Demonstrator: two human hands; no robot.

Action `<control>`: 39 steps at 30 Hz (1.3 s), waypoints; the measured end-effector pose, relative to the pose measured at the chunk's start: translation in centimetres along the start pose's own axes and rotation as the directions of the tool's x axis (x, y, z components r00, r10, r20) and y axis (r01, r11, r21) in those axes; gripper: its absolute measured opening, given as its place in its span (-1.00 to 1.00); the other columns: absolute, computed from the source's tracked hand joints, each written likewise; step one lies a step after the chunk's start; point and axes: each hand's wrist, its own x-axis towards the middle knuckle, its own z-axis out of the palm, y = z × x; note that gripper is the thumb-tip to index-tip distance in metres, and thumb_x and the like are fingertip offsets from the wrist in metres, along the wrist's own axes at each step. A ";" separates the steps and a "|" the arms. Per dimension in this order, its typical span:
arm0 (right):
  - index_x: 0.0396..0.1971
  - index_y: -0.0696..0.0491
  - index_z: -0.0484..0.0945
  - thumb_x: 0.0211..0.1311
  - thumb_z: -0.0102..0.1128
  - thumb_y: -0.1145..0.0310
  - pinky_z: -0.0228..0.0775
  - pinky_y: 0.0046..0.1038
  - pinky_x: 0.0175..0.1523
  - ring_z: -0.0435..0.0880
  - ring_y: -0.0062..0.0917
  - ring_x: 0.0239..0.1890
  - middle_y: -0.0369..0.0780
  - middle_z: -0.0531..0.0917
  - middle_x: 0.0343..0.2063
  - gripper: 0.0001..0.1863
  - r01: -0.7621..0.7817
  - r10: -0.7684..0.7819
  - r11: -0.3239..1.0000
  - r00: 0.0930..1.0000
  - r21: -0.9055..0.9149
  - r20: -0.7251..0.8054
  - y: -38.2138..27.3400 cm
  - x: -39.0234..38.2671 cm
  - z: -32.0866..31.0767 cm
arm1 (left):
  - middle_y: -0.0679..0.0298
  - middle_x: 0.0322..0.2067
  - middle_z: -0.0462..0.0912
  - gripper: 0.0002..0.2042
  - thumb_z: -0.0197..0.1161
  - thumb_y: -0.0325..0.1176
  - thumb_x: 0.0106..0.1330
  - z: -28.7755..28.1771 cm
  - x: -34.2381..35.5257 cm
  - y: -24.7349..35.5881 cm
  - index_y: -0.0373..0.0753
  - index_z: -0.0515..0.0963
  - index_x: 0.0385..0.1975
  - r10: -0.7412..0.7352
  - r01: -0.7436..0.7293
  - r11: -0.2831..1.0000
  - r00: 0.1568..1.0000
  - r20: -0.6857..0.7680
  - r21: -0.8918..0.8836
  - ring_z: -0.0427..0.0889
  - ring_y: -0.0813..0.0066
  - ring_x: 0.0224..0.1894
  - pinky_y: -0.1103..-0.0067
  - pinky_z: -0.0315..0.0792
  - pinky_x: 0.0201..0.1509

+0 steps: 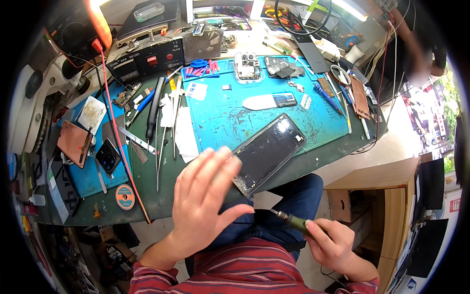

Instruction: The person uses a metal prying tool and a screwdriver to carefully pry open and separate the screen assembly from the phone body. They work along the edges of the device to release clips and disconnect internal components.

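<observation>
My left hand [200, 203] is open, fingers raised and motion-blurred at the tips, at the lower-left end of a dark phone screen assembly [269, 154]. That phone lies diagonally on the blue mat [323, 137] near the bench's front edge. Whether my fingertips touch it I cannot tell. Lower right, over my lap, my right hand [329, 242] is closed on a green-handled tool [296, 220] with a thin metal shaft pointing toward my left hand. A flat white-and-black pry tool [269, 100] lies beyond the phone, and an opened white phone housing [248, 67] sits farther back.
Tweezers, a black pen-like tool [154, 108], phone parts and an orange-labelled spool [125, 196] crowd the left. A power unit [142, 61] stands at back left. Screwdrivers and cables line the right. Another person's arm [411, 44] shows upper right; a wooden cabinet [391, 210] stands lower right.
</observation>
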 end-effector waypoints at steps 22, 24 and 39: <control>0.19 0.00 0.77 0.01 0.59 0.54 0.50 -0.40 -0.42 0.69 -0.39 -0.47 -0.23 0.70 -0.33 -0.38 -0.059 0.058 0.996 0.998 0.067 0.016 2.2 0.7 -0.8 | 0.39 -0.63 0.49 -0.70 0.56 -0.09 0.31 -6.5 -4.6 -0.9 -0.15 0.68 -0.47 0.074 -0.076 0.997 0.974 0.213 -0.002 0.48 0.36 -0.61 0.41 0.27 -0.54; 0.18 -0.02 0.78 0.02 0.58 0.55 0.47 -0.41 -0.43 0.66 -0.41 -0.48 -0.25 0.69 -0.32 -0.40 -0.030 0.030 0.998 1.000 0.052 0.003 2.1 0.8 -0.4 | 0.32 -0.43 0.63 -0.56 0.62 -0.09 0.25 -5.6 -4.4 -0.6 -0.25 0.73 -0.03 0.000 -0.006 0.997 0.997 0.072 0.080 0.60 0.30 -0.44 0.37 0.43 -0.33; 0.20 -0.07 0.80 0.03 0.47 0.54 0.38 -0.46 -0.49 0.56 -0.51 -0.54 -0.28 0.67 -0.30 -0.39 0.019 -0.018 1.000 0.997 -0.021 0.076 1.4 0.8 -0.1 | 0.17 0.25 0.73 0.13 0.71 -0.04 0.11 0.7 -0.4 0.8 -0.47 0.19 0.60 -0.192 0.183 0.967 0.981 0.037 0.177 0.55 0.20 0.22 0.26 0.35 0.31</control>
